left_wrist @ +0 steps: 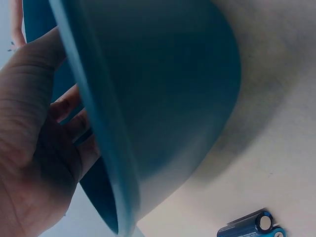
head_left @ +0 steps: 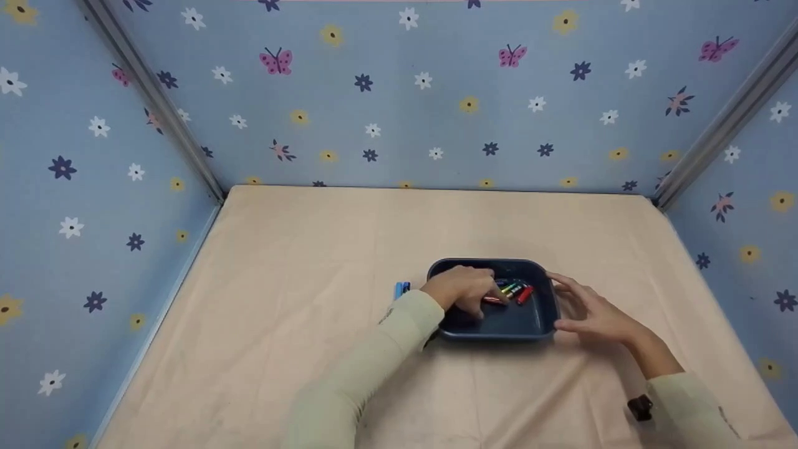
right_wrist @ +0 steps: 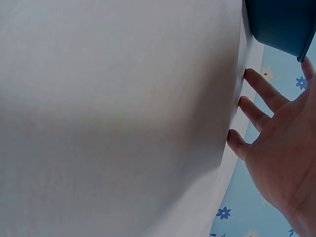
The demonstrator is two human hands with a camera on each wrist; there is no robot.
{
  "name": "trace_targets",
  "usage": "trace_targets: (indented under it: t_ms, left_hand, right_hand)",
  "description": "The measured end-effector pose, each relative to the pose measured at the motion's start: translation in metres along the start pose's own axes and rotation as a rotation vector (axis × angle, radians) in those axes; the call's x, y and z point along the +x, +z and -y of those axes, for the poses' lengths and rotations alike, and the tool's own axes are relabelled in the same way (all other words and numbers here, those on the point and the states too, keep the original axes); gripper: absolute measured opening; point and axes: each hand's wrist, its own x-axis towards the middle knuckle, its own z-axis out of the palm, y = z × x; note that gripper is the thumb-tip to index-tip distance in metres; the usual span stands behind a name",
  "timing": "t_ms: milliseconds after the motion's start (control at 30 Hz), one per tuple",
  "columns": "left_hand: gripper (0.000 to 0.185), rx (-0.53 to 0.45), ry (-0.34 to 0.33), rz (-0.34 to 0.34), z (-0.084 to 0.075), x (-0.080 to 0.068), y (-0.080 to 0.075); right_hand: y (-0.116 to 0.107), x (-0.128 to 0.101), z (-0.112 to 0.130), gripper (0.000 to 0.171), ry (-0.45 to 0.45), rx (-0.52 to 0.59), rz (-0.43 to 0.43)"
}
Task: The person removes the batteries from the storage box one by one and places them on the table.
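Note:
A dark blue plastic basin [head_left: 499,330] sits on the cloth-covered table with several small coloured markers [head_left: 512,290] inside, among them a red one [head_left: 525,295]. My left hand [head_left: 464,288] reaches over the basin's left rim, thumb and fingers apart, close to the markers. In the left wrist view, the rim [left_wrist: 91,106] hides part of that hand's fingers [left_wrist: 76,123]. At the basin's right side is my right hand [head_left: 592,312], fingers spread, with fingertips at the outer wall. Just left of the basin lie blue markers [head_left: 399,290], whose round ends show in the left wrist view.
A pale peach cloth [head_left: 299,280] with some creases covers the table. Blue flowered panels [head_left: 399,93] stand at the back and both sides, with grey metal posts [head_left: 156,100] at the corners. Near the right sleeve is a small black object [head_left: 640,408].

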Motion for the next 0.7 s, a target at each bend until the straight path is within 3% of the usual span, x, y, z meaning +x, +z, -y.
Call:
trace_targets:
  t_ms: [133,300,700]
  left_hand:
    - [0.071,0.0,-0.018,0.018,0.0014,0.0055,0.0028]
    - [0.069,-0.003,-0.013,0.027,-0.0006,0.0019,0.0023]
    - [0.056,-0.047,0.017,-0.091,0.0028,0.0014,0.006]
  right_hand:
    - [-0.0002,-0.0002,0.0005,0.094,0.005,-0.004,0.004]
    - [-0.0004,-0.0007,0.0016,0.094,0.004,-0.006,0.007]
    - [-0.0009,-0.0001,-0.001,0.094,-0.002,-0.002,0.005]
